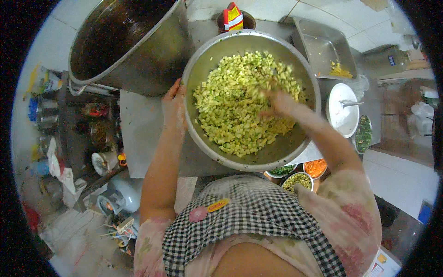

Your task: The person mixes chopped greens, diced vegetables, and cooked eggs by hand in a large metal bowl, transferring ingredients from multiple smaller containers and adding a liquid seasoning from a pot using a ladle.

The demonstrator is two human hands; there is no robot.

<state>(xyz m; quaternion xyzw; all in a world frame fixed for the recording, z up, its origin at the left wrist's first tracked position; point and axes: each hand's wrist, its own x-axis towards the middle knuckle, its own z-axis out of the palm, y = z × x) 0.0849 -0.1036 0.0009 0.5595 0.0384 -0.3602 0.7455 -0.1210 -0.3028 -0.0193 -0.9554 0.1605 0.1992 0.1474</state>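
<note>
A large stainless steel mixing bowl [204, 145] stands before me with a heap of finely diced pale-green vegetable [238, 110] in it. At the bowl's left side my left hand [175, 105] holds it near the rim, its fingers partly hidden behind the wall. My right hand [278, 104] reaches over the right rim into the dice; it is blurred, and its fingertips are lost among the pieces. Some dark flecks cling to the bowl's inner wall. Yellowish matter [282, 126] lies among the dice below my right hand.
A tall metal pot [152, 59] stands back left. Behind the bowl is a red-and-yellow packet [233, 19]; back right, a steel tray [322, 45]. A white bowl with a spoon [341, 117], chopped greens [363, 135] and orange shreds [315, 168] sit right. A gas cylinder [123, 195] stands lower left.
</note>
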